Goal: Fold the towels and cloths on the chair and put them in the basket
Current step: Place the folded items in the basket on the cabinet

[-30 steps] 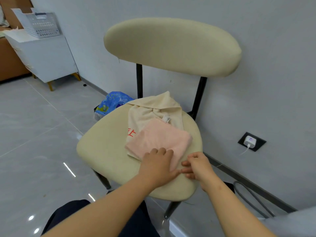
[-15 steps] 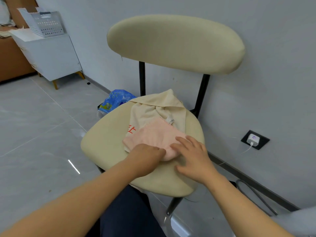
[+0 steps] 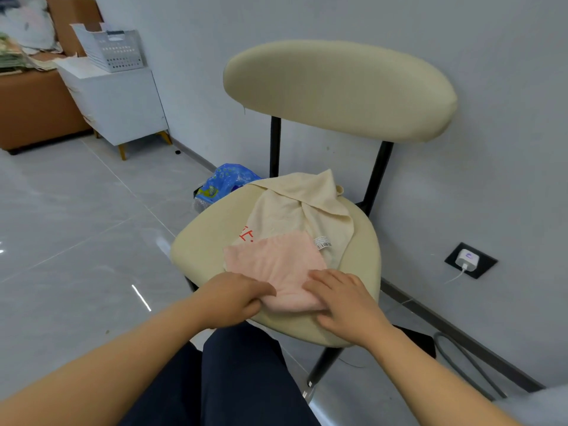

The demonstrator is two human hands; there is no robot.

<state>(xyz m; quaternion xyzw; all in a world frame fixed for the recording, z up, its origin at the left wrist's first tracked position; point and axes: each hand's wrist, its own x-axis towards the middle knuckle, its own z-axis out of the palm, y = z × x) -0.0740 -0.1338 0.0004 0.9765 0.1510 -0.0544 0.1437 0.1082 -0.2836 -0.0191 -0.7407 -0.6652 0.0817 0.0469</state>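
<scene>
Pink cloth (image 3: 276,265), already folded into a small rectangle, lies at the front edge of the chair seat (image 3: 203,250), on top of the near part of a cream towel (image 3: 295,210) with red lettering and a barcode label. The cream towel is spread loosely toward the back edge of the seat.

The left hand (image 3: 233,298) has its fingers curled over the cloth's near left corner with the thumb below, apparently pinching that edge. The right hand (image 3: 344,302) lies flat on the near right corner, fingers fairly straight and pressing down, gripping nothing.

The step in hand looks like the last fold or flattening of the pink cloth. Next, it likely needs lifting as one packet, supported so the fold holds, without dragging the cream towel under it. It then has to be carried to the white perforated basket (image 3: 113,52), which stands well apart on a white cabinet (image 3: 123,112).

Count: one pink cloth, one cream towel, one basket, one chair. The towel is not yet folded.
</scene>
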